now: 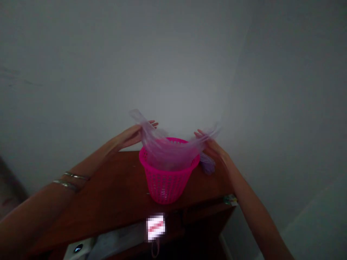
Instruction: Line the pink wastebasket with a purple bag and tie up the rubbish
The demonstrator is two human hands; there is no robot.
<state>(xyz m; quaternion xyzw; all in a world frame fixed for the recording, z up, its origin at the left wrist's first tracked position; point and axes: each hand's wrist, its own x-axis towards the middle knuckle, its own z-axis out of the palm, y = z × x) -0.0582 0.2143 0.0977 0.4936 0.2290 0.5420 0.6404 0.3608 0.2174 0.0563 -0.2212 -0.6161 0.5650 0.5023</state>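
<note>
A bright pink perforated plastic basket (168, 187) stands upright on a brown wooden table. In its mouth sits a thin, translucent purple plastic bag (170, 155), its two upper ends rising above the rim to left and right. My left hand (145, 128) is at the bag's left end, fingers stretched out and partly behind the film. At the right end, my right hand (207, 140) also has its fingers extended, with the film lying across it. Both hands touch the bag without visibly gripping it. A bunched purple plastic piece (207, 164) lies right of the basket.
The wooden table (116, 187) meets a pale wall (173, 90) behind. Below the tabletop's front edge are a white box (78, 249), a clear plastic wrapping (119, 238) and a blurred-out bright patch (155, 226). A small colourful packet (230, 199) is at the right corner.
</note>
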